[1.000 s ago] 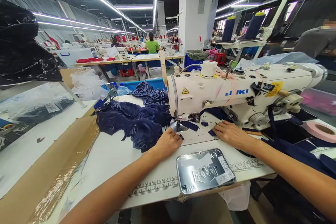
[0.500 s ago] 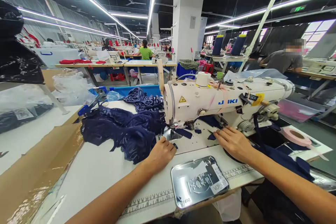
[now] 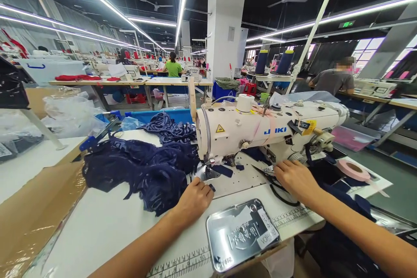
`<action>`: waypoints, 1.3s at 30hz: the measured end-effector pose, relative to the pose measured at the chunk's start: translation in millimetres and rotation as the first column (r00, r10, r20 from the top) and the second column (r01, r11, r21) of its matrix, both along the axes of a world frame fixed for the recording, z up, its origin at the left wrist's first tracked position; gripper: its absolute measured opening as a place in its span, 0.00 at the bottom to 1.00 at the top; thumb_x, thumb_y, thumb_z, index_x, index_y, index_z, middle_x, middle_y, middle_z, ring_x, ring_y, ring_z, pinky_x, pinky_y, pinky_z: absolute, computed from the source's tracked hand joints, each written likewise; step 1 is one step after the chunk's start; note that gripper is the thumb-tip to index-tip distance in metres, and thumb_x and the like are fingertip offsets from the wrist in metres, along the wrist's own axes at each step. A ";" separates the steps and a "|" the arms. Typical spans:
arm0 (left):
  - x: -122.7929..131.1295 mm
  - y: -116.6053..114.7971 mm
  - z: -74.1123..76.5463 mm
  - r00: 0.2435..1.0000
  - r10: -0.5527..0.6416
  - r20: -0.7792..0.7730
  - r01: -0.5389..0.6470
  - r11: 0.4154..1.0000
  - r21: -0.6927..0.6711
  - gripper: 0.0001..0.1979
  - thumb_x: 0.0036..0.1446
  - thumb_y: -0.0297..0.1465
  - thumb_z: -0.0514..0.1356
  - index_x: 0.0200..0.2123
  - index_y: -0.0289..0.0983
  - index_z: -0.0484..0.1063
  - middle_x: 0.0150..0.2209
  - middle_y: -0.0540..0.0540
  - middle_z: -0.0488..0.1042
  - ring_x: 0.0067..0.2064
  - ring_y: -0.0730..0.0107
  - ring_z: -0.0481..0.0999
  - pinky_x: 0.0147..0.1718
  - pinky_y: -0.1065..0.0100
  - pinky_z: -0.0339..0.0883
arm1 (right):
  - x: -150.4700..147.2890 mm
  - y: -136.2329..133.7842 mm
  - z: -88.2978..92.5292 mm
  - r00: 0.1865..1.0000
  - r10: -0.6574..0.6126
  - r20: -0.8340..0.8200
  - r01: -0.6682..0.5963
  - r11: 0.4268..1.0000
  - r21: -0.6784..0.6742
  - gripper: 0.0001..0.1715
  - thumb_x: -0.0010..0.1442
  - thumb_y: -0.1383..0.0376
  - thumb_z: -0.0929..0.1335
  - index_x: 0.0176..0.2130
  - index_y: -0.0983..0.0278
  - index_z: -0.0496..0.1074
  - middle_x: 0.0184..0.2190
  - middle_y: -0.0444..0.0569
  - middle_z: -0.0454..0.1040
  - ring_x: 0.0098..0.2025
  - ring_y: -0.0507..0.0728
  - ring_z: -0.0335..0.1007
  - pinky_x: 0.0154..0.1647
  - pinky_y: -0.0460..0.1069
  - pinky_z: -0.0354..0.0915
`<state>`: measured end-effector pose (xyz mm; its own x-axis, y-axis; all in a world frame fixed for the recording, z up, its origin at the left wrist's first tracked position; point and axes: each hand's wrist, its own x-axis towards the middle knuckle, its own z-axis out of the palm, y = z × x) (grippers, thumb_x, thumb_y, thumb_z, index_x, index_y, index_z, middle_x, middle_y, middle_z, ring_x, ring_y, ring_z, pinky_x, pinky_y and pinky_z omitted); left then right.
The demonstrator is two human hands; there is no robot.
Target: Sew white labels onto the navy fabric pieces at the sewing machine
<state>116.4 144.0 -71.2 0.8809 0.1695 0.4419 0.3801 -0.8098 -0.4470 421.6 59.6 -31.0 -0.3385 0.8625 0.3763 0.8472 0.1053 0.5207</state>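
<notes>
My left hand (image 3: 196,197) rests with curled fingers in front of the presser foot (image 3: 208,170) of a white sewing machine (image 3: 241,132). A small dark scrap (image 3: 212,187) shows at its fingertips; what the fingers hold is hidden. Left of it lies a heap of navy lace bras (image 3: 146,169). My right hand (image 3: 295,179) is closed, fingertips pressed together on the machine bed beside a small printed label (image 3: 268,168). I cannot make out what it grips. Black-handled scissors (image 3: 284,195) lie partly beneath this hand, blades pointing left.
A metal tin lid (image 3: 243,234) lies at the table's front edge beside a printed ruler (image 3: 185,263). A pink tape roll (image 3: 353,170) sits to the right. Cardboard (image 3: 42,208) covers the left side. Two other people work in the background.
My right hand has shifted right along the machine bed, uncovering more of the scissors. My left hand stays by the presser foot. The view has turned slightly right.
</notes>
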 end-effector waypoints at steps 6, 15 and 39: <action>-1.0 -4.2 -1.5 0.998 0.048 -0.041 -0.049 0.998 -0.026 0.09 0.55 0.19 0.52 0.24 0.32 0.65 0.23 0.47 0.70 0.26 0.68 0.68 0.31 0.65 0.51 | -28.8 82.6 -7.8 0.993 -0.084 -0.084 0.081 0.996 -0.030 0.11 0.53 0.77 0.61 0.32 0.69 0.71 0.29 0.59 0.74 0.34 0.62 0.69 0.33 0.53 0.58; -0.2 -4.9 -6.9 0.998 0.051 -0.031 -0.051 0.999 -0.003 0.09 0.55 0.20 0.52 0.23 0.32 0.64 0.21 0.48 0.68 0.24 0.70 0.68 0.28 0.66 0.51 | -23.9 100.1 -19.6 0.981 -0.137 -0.138 0.128 0.989 -0.071 0.12 0.50 0.79 0.60 0.27 0.72 0.71 0.23 0.62 0.74 0.27 0.64 0.71 0.26 0.52 0.57; -1.7 -11.2 -6.3 0.995 0.079 -0.054 -0.080 0.996 -0.027 0.09 0.55 0.22 0.54 0.23 0.32 0.65 0.21 0.48 0.69 0.23 0.69 0.69 0.28 0.65 0.52 | -117.3 68.3 -44.9 0.795 0.343 -0.501 -0.402 0.916 -0.010 0.09 0.56 0.72 0.60 0.32 0.65 0.68 0.30 0.51 0.71 0.34 0.57 0.65 0.36 0.51 0.59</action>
